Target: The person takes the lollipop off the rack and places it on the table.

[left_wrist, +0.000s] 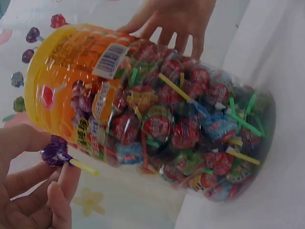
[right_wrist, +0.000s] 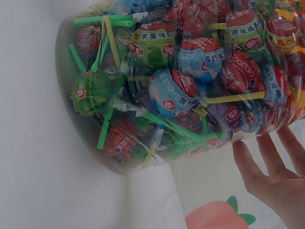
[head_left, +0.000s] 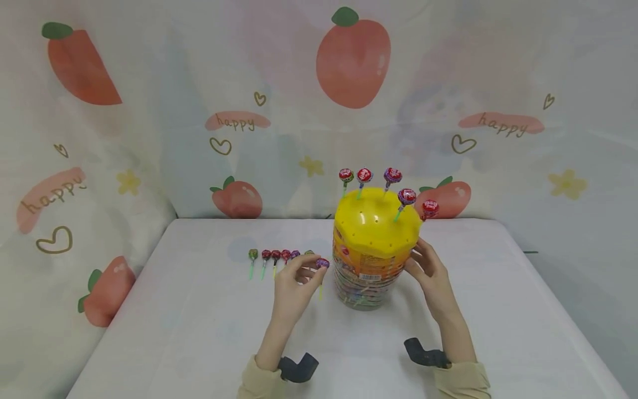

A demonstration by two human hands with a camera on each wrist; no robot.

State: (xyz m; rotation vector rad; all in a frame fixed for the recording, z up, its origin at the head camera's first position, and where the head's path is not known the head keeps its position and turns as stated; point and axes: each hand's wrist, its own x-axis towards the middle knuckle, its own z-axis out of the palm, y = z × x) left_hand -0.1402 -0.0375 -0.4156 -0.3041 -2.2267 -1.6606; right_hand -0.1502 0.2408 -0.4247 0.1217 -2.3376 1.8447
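Observation:
My left hand [head_left: 294, 291] pinches a purple-wrapped lollipop [left_wrist: 55, 151] by its round head between thumb and fingers. Its yellow stick points down in the head view. Just right of it stands a large clear jar [head_left: 361, 285] with an orange label and a yellow lid [head_left: 376, 221] pierced with small holes. Several lollipops [head_left: 392, 175] stand upright in the lid along its back and right side. My right hand [head_left: 431, 277] rests its fingertips against the jar's right side, fingers fairly straight. Through the jar wall, many wrapped lollipops [right_wrist: 174, 93] show inside.
Left of the jar, a row of lollipops [head_left: 253, 255] lies on the white tabletop [head_left: 189, 310], its right end partly hidden by my left hand. A printed cloth backdrop [head_left: 289, 155] rises behind the table.

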